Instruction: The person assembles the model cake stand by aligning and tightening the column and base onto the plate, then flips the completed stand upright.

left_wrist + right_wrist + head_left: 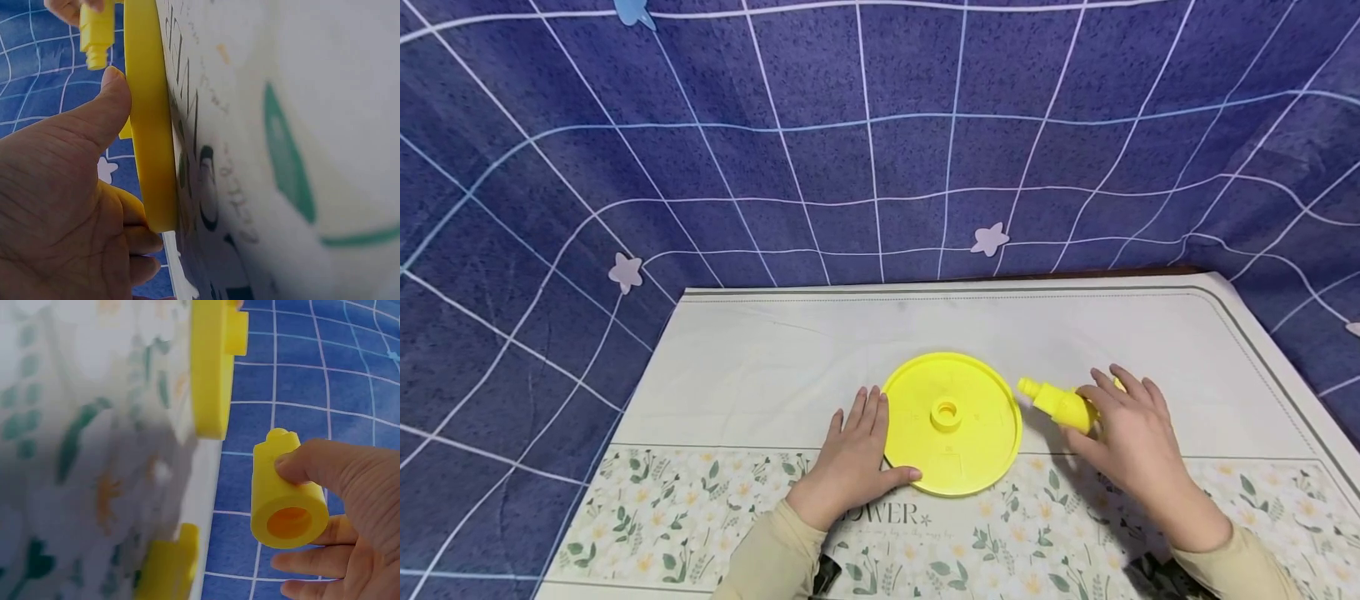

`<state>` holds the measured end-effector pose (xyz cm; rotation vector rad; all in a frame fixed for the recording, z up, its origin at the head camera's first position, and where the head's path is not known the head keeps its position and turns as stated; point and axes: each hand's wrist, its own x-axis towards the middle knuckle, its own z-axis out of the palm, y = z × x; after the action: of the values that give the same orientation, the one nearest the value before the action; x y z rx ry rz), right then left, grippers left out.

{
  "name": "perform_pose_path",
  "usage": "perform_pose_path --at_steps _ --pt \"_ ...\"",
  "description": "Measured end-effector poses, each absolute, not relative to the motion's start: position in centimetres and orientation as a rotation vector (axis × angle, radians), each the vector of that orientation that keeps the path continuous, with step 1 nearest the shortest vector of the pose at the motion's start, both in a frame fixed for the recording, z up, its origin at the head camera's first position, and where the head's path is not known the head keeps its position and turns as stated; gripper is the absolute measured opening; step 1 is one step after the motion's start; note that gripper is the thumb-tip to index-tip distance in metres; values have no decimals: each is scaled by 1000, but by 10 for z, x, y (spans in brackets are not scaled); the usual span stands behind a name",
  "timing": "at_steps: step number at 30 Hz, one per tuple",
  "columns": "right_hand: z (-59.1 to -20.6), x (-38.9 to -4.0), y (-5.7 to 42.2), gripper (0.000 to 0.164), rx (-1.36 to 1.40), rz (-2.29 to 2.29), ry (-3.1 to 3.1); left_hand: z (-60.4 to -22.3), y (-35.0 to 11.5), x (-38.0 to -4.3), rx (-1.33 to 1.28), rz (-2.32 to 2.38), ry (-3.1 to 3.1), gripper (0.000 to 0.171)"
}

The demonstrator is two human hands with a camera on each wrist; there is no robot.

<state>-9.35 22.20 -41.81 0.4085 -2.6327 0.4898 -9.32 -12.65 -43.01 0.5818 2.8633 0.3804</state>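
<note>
A round yellow disc (pixel 917 450) with a raised rim and a short hollow socket (pixel 946 414) at its centre lies on the table. My left hand (pixel 847 467) rests against its left edge, fingers stretched along the rim and thumb touching the near edge. To the disc's right, my right hand (pixel 1131 437) pinches a yellow plastic connector piece (pixel 1058 405) above the table. Its narrow, stepped tip points left towards the disc, apart from it. The right wrist view shows the connector's wide hollow end (pixel 290 525), with the thumb on its side.
Another yellow piece (pixel 167 569) lies on the table near my right hand, mostly cut off in the right wrist view. A white cloth with a floral band (pixel 662 508) covers the table. Blue gridded fabric (pixel 820 158) stands behind the table's back edge.
</note>
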Motion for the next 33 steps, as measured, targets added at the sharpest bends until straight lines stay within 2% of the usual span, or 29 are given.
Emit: perform_pose_path --at_steps 10,17,25,33 --pt "-404 -97 207 41 425 651 -2668 -432 -127 -94 555 363 2846 109" --pt "-400 -103 192 52 499 836 -2658 -432 -125 -94 543 351 2843 110" --pt "-398 -112 172 45 559 957 -2597 -432 -124 -94 537 324 2847 111" --pt "-398 -118 154 47 725 959 -2533 -433 -124 -95 527 322 2848 111"
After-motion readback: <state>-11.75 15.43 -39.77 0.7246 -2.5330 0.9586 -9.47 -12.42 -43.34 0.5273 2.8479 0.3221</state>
